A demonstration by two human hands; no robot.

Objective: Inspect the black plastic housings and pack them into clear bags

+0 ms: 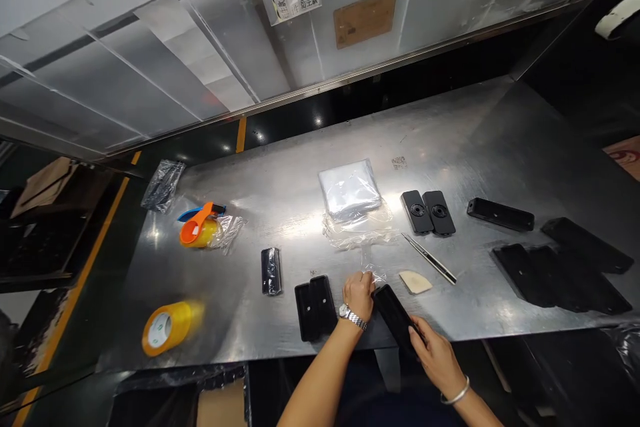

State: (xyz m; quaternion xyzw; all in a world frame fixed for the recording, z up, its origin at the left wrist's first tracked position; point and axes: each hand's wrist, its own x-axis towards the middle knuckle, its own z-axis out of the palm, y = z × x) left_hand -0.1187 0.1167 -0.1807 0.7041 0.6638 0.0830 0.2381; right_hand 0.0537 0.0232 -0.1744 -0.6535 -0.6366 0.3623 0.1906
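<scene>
My right hand (pixel 439 355) grips the lower end of a long black plastic case (pixel 395 315), hollow side up, tilted over the table's front edge. My left hand (pixel 358 291), with a watch on its wrist, is closed on a clear plastic bag (pixel 369 260) by the case's upper end. Behind it lies a stack of clear plastic bags (pixel 350 188). Two black cases (pixel 316 308) lie side by side left of my left hand. A cream wedge-shaped piece (pixel 415 281) and a utility knife (pixel 429 258) lie to the right.
Two black units with round dials (pixel 428 211), a single black case (pixel 500 214) and several more (pixel 560 277) occupy the metal table's right side. Leftward are a bagged black case (pixel 271 271), yellow tape rolls (pixel 167 327) and an orange tape dispenser (pixel 200 223). A metal panel (pixel 350 73) rises behind.
</scene>
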